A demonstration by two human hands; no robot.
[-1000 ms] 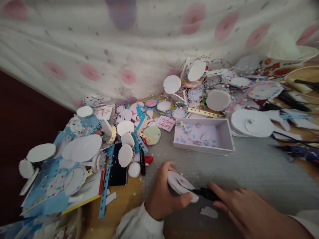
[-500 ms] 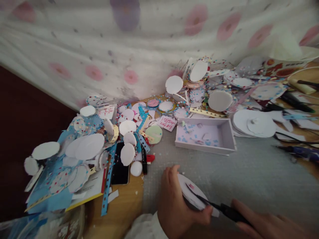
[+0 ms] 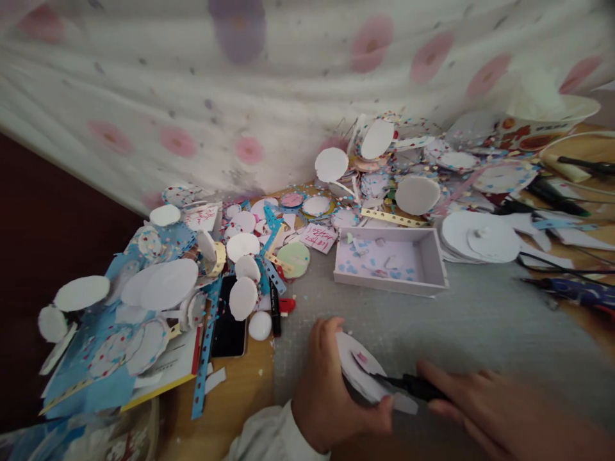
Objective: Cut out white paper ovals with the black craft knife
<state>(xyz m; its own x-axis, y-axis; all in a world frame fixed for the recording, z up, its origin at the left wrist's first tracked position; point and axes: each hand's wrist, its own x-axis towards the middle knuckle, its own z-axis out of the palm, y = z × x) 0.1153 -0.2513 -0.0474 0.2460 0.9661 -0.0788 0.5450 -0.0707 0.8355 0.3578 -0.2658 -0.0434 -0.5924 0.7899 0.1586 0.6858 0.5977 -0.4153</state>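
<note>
In the lower middle, my left hand (image 3: 331, 390) is closed round the edge of a white paper disc (image 3: 353, 349), fingers at its far side and thumb at the near side. The disc is tilted, and a small pink piece (image 3: 362, 357) shows on its face. My right hand (image 3: 480, 403), somewhat blurred, grips a slim black-handled tool (image 3: 413, 385). Its thin dark tip lies over the disc, close to the pink piece; its exact kind is unclear. A pale strip (image 3: 405, 403) juts out near my left thumb.
An open white box (image 3: 391, 288) with small scraps stands on the grey mat (image 3: 480, 326). Stacked white discs (image 3: 456, 240) lie right of it. Paper discs and dotted strips crowd the back and left, around a phone (image 3: 228, 342) and marker (image 3: 275, 307). A blue-handled tool (image 3: 571, 288) lies right.
The view has shifted slightly. My right hand and the black-handled tool have moved left relative to the disc, and the handle is nearer to it. My left hand keeps its hold.
</note>
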